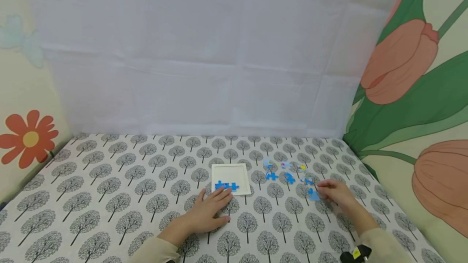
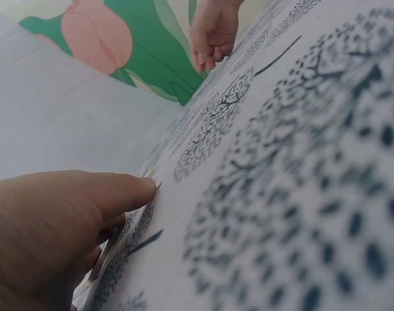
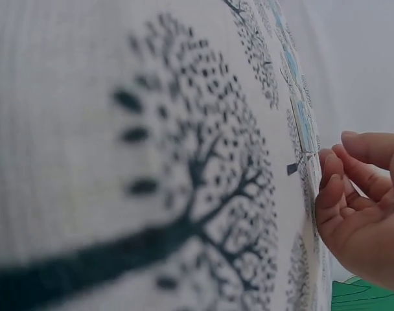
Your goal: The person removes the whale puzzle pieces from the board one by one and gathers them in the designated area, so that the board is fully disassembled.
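Note:
A square white puzzle frame (image 1: 247, 178) lies on the cloth. Joined blue jigsaw pieces (image 1: 226, 186) sit along its near edge. My left hand (image 1: 209, 213) rests with fingers extended over the frame's near edge, its fingertips beside those pieces; in the left wrist view, the thumb (image 2: 126, 193) reaches out over the cloth. To the right, my right hand (image 1: 336, 192) is low over the cloth with loosely bent fingers, right beside a blue jigsaw piece (image 1: 313, 195). In the right wrist view, the fingertips (image 3: 328, 170) come close to a flat piece (image 3: 304, 126); whether they touch it is unclear.
Several loose jigsaw pieces (image 1: 271, 176), blue and multicoloured, lie between the frame and my right hand. A tree-print cloth (image 1: 146, 173) covers the table. Behind it hangs a white sheet (image 1: 204, 60), with a flower-painted wall (image 1: 420, 113) on the right.

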Available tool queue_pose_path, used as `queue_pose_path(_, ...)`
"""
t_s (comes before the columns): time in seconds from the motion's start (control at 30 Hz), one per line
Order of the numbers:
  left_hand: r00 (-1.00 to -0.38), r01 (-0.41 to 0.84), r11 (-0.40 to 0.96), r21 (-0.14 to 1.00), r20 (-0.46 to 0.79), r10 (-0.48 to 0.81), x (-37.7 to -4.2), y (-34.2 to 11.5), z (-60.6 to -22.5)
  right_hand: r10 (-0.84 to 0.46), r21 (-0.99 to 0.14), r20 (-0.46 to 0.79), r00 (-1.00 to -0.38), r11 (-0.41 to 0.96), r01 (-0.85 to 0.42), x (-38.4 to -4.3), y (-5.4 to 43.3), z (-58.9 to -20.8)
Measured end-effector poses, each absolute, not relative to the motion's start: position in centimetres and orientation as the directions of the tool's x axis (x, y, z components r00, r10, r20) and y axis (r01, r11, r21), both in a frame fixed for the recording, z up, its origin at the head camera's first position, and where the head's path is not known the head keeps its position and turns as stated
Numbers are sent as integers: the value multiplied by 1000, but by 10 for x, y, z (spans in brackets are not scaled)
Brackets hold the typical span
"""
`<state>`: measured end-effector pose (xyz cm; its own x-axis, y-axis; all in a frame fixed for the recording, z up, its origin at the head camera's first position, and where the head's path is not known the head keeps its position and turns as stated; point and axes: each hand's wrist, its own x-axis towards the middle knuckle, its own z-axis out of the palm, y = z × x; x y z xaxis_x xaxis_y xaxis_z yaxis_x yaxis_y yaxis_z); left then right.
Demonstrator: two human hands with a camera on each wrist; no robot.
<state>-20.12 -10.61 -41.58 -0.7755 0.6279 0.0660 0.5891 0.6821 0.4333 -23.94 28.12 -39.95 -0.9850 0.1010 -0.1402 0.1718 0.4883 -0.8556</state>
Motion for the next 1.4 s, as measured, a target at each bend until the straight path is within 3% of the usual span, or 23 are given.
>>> queue_pose_path(1.0, -802, 553, 645, 527, 127, 584, -202, -104, -413, -19, -899, -78, -997, 434, 62, -263, 215, -382)
queue_pose_path(1.4, -816, 566, 668, 483, 212, 539, -203, -104, -415, -213, -920, -13, -977, 385, -71, -269, 168, -378)
